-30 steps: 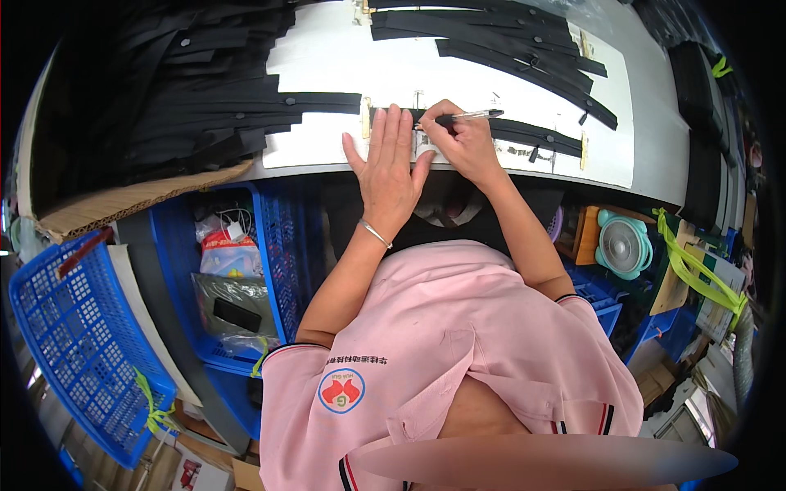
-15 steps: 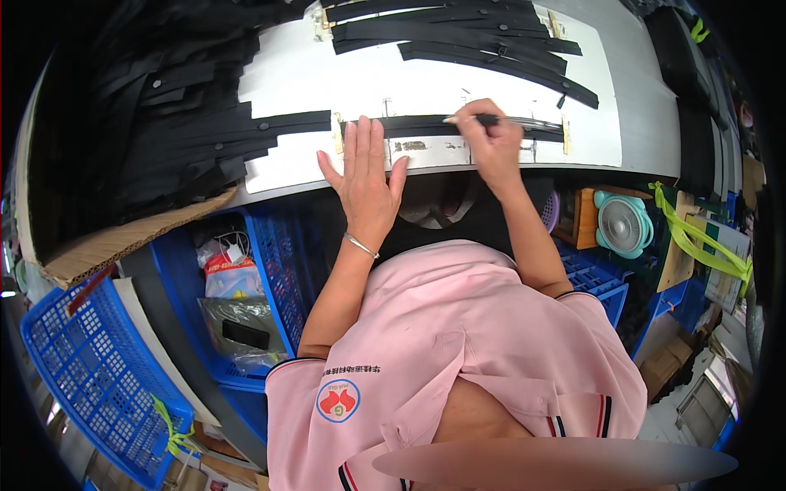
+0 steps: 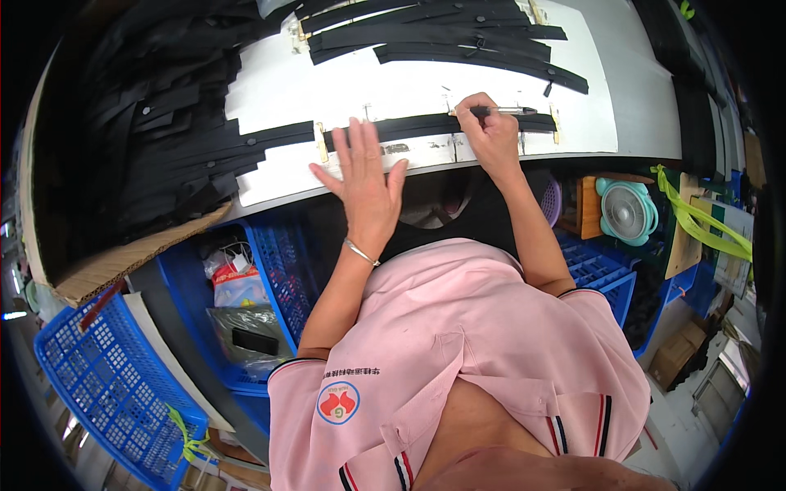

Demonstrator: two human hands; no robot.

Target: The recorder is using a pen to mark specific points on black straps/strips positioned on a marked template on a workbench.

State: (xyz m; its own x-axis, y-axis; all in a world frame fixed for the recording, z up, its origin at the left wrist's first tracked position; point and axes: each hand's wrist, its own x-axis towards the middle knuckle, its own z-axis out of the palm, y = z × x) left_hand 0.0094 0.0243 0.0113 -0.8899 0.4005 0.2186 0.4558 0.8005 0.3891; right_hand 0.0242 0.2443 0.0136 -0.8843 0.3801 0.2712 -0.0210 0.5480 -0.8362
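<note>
A long black zipper strip lies across the near part of a white board, between two yellowish tape pieces. My left hand reaches over its left part, palm down with fingers spread; the blurred fingertips leave unclear whether they press on it. In my right hand is a dark-gripped pen, pinched between thumb and fingers. Its point is near the strip's upper edge, right of the middle, and its barrel extends to the right. Dark marks show on the board just below the strip.
More black zipper strips lie at the board's far side. A big heap of black strips fills a cardboard box at the left. Below the table are blue baskets, a phone and a turquoise fan.
My right hand with the pen has moved a little to the right along the strip. My left hand's fingers have spread slightly. The whole view has shifted a little.
</note>
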